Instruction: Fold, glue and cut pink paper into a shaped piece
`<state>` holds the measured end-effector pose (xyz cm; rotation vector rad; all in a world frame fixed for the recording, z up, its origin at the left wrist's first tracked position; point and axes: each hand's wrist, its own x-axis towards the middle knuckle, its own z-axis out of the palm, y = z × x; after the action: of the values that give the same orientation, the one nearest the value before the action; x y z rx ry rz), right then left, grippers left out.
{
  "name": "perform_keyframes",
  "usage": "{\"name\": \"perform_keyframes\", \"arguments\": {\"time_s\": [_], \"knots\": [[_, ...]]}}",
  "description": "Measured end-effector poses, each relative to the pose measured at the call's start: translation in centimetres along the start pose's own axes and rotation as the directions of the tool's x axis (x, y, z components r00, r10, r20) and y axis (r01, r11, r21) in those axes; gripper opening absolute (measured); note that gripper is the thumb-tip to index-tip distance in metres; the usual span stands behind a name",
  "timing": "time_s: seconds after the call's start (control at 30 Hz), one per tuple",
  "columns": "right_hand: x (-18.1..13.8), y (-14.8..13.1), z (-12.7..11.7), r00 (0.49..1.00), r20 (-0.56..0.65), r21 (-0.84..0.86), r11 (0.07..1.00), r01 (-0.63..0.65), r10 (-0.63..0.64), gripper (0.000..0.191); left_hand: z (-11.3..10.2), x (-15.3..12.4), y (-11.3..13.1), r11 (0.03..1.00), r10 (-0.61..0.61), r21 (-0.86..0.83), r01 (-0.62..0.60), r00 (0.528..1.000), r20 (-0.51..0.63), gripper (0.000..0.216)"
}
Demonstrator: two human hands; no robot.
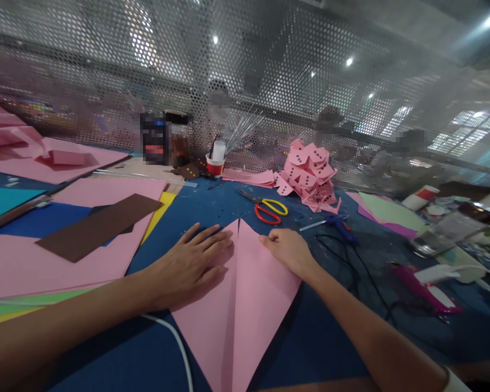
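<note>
A pink sheet of paper (240,305) lies folded into a kite-like point on the blue table (310,337), with a crease running down its middle. My left hand (188,267) lies flat on the left flap, fingers stretched out toward the tip. My right hand (288,250) rests on the right flap near its upper edge, fingers curled and pressing down on the paper.
Scissors with red and yellow handles (269,209) lie just beyond the paper. A pile of pink cut pieces (310,174) sits behind them. Large pink, brown, blue and yellow sheets (65,239) cover the left. A blue glue gun (338,223) and cables lie to the right. A perforated metal screen stands at the back.
</note>
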<state>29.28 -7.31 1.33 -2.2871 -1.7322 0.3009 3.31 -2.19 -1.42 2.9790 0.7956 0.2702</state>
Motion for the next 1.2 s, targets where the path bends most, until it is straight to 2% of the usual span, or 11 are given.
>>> {"name": "perform_keyframes", "arguments": {"time_s": [0.37, 0.57, 0.7, 0.83, 1.03, 1.2], "knots": [[0.0, 0.3, 0.1, 0.999, 0.007, 0.015, 0.999, 0.033, -0.033, 0.040, 0.1, 0.0, -0.1, 1.000, -0.004, -0.016, 0.004, 1.000, 0.000, 0.053], [0.0, 0.8, -0.6, 0.997, 0.053, 0.117, 0.992, 0.041, -0.047, 0.042, 0.1, 0.0, -0.4, 1.000, -0.001, -0.002, 0.001, 1.000, 0.009, 0.053], [0.1, 1.1, -0.7, 0.997, 0.054, 0.153, 0.988, 0.037, -0.046, 0.037, 0.1, 0.0, -1.1, 1.000, -0.019, 0.020, 0.020, 0.997, -0.069, 0.056], [0.3, 1.0, -0.3, 0.999, 0.037, 0.149, 0.989, 0.022, -0.028, 0.035, 0.0, 0.0, -1.1, 0.998, 0.039, 0.047, -0.033, 0.988, -0.149, 0.053], [0.4, 0.8, 0.0, 1.000, 0.022, 0.099, 0.995, 0.001, -0.003, 0.034, 0.0, -0.3, -0.2, 0.996, 0.089, 0.021, -0.088, 0.994, -0.070, 0.054], [0.3, 0.7, 0.0, 1.000, 0.027, 0.075, 0.997, 0.006, -0.008, 0.031, 0.4, -0.3, -0.4, 0.996, 0.090, 0.013, -0.089, 0.994, -0.060, 0.054]]}}
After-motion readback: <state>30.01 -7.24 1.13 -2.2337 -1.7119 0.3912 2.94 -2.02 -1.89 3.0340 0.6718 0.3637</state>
